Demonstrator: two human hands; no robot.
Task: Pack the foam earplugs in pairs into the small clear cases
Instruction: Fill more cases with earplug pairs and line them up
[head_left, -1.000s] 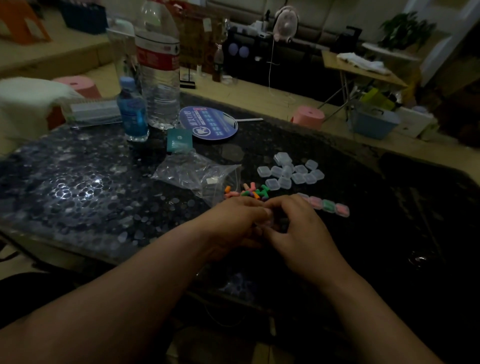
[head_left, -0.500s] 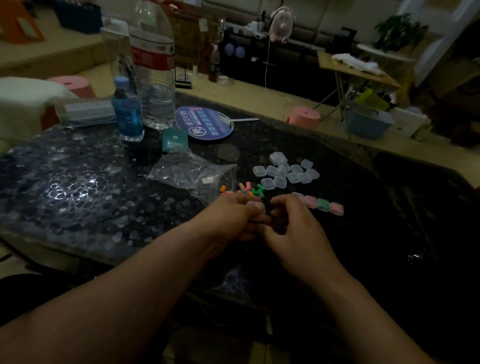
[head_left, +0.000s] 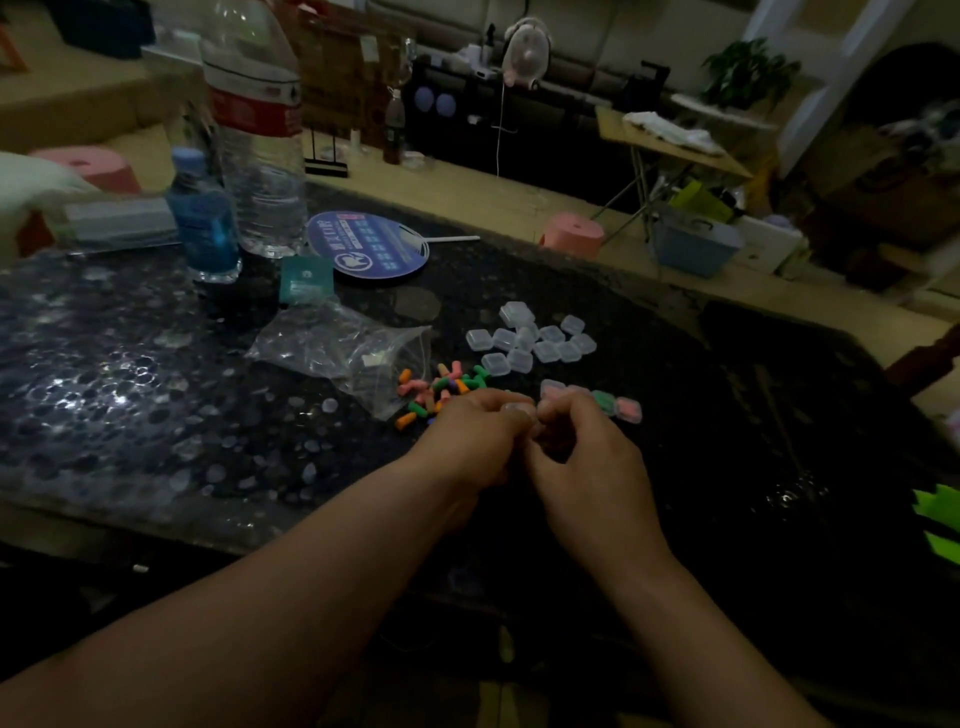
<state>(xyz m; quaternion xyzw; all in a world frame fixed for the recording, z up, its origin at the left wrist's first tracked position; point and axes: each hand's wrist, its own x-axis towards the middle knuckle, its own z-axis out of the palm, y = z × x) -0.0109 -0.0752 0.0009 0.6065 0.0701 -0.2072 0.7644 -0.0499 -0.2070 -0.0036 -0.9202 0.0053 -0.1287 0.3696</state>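
In the centre of the frame, the foam earplugs (head_left: 441, 391) lie in a loose heap on the bench (head_left: 130, 395). They are short, rounded cylinders with a matt, soft look, in orange, pink and green, with a few darker ones. Just to the upper right of them is a cluster of empty cases (head_left: 530, 340). These are small squares with rounded corners, made of clear, shiny plastic, and some of them overlap. Right of the heap, partly behind the fingers, is a short row of filled cases (head_left: 621, 409), with pink and green showing through their walls.

The left hand (head_left: 467, 441) and the right hand (head_left: 587, 467) meet just below the heap with their fingers curled. Together they pinch a small clear case (head_left: 519, 410), which shows as a pale, translucent patch between the fingertips. We cannot tell what is inside it.

A crumpled plastic bag (head_left: 343, 353) lies left of the earplugs, with its mouth almost touching them. In the upper left stand a large water bottle (head_left: 254, 130) and a small blue bottle (head_left: 205, 223), with a round fan (head_left: 369, 244) and a teal card (head_left: 306, 278) nearby.

The bench top is dark and glossy with a pebble pattern. Its near edge crosses the lower left and its far edge runs diagonally toward the right. Open surface lies at the left and at the right of the hands.
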